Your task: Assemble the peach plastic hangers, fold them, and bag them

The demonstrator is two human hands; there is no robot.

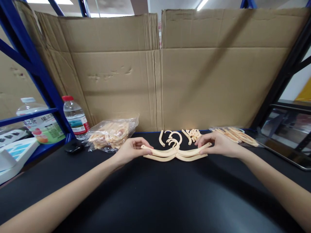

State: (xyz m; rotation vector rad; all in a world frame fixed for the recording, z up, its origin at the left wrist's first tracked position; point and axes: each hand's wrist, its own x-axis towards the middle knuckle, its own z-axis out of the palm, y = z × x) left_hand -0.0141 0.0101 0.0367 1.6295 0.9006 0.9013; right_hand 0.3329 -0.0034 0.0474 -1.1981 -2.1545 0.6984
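Observation:
My left hand [131,149] pinches the left end of a cream plastic hanger [170,152] lying on the black table [155,194]. At the hanger's right end my right hand [218,144] grips it with curled fingers. A second hanger [175,158] of the same kind lies directly under the held one. Loose cream hooks [173,137] and small cream parts [194,133] lie just behind the hangers.
A clear bag of cream parts [111,134] lies left of my left hand. A bundle of hanger arms [236,135] lies at the right. Two water bottles [75,118] stand by the blue rack [36,71]. Cardboard [155,71] walls the back. A tablet [286,142] leans at the right.

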